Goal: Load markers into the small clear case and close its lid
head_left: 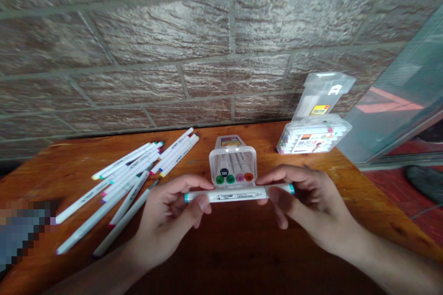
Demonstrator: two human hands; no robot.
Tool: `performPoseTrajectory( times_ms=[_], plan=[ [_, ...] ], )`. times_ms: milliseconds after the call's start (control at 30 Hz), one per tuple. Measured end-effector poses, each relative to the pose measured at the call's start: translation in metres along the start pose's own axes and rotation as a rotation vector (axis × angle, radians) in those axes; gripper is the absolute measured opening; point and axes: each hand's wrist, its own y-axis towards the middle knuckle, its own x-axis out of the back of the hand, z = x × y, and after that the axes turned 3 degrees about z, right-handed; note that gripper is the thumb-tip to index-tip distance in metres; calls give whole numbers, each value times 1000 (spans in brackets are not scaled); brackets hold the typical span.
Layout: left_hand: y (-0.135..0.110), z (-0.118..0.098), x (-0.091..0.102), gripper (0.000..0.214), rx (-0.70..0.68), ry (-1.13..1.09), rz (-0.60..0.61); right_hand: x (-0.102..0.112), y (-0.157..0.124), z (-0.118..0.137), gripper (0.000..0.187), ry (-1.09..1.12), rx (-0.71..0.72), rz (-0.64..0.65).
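White marker [238, 193] w/ teal ends [291, 189] & blk print [238, 196], pinched by L hand [164, 221] & R hand [311, 205].

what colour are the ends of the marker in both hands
The marker has teal ends, seen best in the head view.

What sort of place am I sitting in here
Probably a simple drawing or craft corner, maybe at home: a wooden table against a rough block wall, with loose markers spread on it.
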Motion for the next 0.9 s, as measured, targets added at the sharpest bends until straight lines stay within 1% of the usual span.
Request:
performPoseTrajectory(
  times_ms=[233,600,733,800,900],
  plan=[
    [0,4,0,14,40,-65,15,2,-2,2,11,-3,18,-3],
    [0,2,1,14,20,-63,15,2,-2,2,13,-23,15,3],
    [-1,2,1,13,13,-42,16,1,-2,2,9,-43,6,-8],
    [-1,2,1,12,7,-30,16,0,0,3,5,-62,17,-19],
    [0,3,1,11,-1,-8,10,-1,1,4,8,-93,65,-39]
  ],
)
